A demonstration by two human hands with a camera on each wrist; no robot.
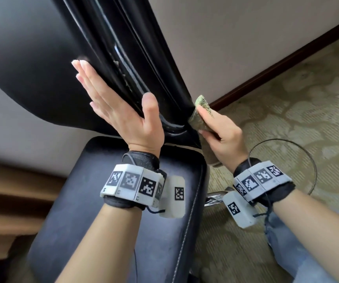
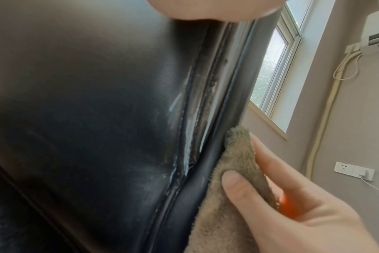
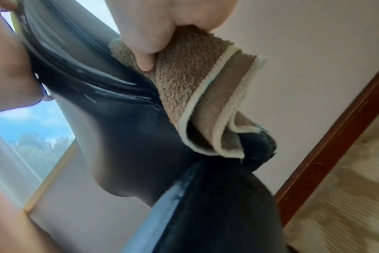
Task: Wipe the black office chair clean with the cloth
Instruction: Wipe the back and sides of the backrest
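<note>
The black office chair (image 1: 41, 64) fills the middle of the head view, backrest up and seat (image 1: 123, 231) below my forearms. My left hand (image 1: 111, 103) lies flat on the backrest front with straight fingers and the thumb over its side edge. My right hand (image 1: 219, 133) pinches a folded tan cloth (image 1: 200, 115) and presses it against the backrest's right edge near the bottom. In the left wrist view the cloth (image 2: 229, 196) sits on the black piping (image 2: 195, 179), beside a dusty worn seam. The right wrist view shows the cloth (image 3: 197, 95) folded with a pale hem.
A beige wall with a dark wooden baseboard (image 1: 287, 64) runs behind the chair. Patterned carpet (image 1: 297, 123) lies to the right. A thin black cable (image 1: 307, 156) loops from my right wrist. A window (image 2: 275, 68), a wall socket (image 2: 353, 171) and an air conditioner (image 2: 377, 36) are nearby.
</note>
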